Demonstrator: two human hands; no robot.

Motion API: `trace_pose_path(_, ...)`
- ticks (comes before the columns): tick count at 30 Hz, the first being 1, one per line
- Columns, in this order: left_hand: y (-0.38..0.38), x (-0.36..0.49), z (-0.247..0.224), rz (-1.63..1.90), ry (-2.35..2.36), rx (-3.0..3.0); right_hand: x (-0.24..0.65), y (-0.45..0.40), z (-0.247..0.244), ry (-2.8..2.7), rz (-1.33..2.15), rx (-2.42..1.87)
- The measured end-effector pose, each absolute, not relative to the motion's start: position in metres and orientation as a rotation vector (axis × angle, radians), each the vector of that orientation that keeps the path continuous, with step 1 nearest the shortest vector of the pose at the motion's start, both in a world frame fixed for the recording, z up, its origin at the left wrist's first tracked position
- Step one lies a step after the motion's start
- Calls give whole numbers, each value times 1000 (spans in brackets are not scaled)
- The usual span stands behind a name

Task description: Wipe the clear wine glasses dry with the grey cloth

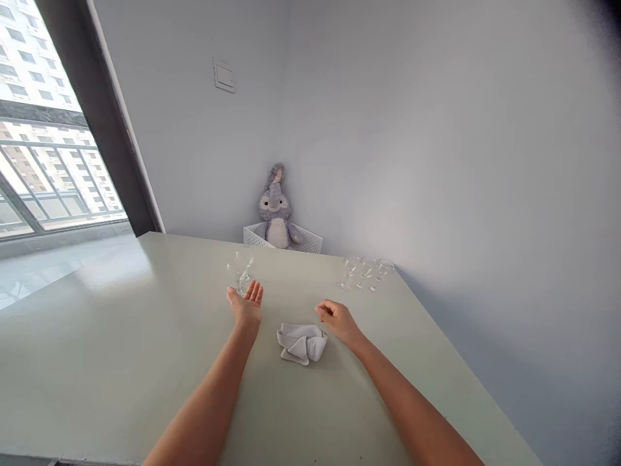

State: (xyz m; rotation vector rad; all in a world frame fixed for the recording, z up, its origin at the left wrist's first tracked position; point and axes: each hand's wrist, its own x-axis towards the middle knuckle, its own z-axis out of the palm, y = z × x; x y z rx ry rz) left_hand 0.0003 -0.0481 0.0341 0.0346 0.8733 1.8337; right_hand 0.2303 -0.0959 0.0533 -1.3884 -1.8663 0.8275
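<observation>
Largest first: we have the pale grey wall [460,162], two faces meeting in a corner behind everything. Next, the table [121,356], light greenish-white, glossy, filling most of the lower view, with glare near its far left corner. Then the window [53,155] at upper left, dark frame, a railing and tall buildings seen through it. Past the table's far edge we get a white basket [313,243], side full of small holes, with a stuffed toy [277,210] in it, purple-grey, pale belly, one ear sticking up. Both bare forearms come in from the bottom. We mark the left hand [247,307] palm up, fingers spread, right by the two glasses [235,266] on the left; we can't tell if the fingertips touch the nearer one. Right hand [338,318]: fingers curled in toward the thumb, just past the cloth's right end; we can't tell whether the tips press together. The cloth [301,343] is light grey, folded and rumpled, lying on the table between the forearms. Three glasses [367,267], clear and stemmed, stand close together near the table's far right corner. Smallest, we log a white light switch [224,76] on the left wall face.
</observation>
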Motion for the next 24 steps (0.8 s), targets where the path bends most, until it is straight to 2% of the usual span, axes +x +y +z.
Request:
trace_pose_path(4,-41,-11,32,1798,675,41,215,-110,59,-2175,520,-1416)
trace_pose_path(10,-38,-22,31,1770,501,39,198,-110,43,-2396,710,-1394)
trace_pose_path(15,-37,-26,29,1773,426,-11,201,-109,44,-2245,789,-1341)
trace_pose_path(21,-37,-25,29,1769,425,-51,224,-112,77,-1868,622,-1155)
trace_pose_path(24,-39,-18,30,1751,432,-9,241,-111,91,-1845,575,-1239)
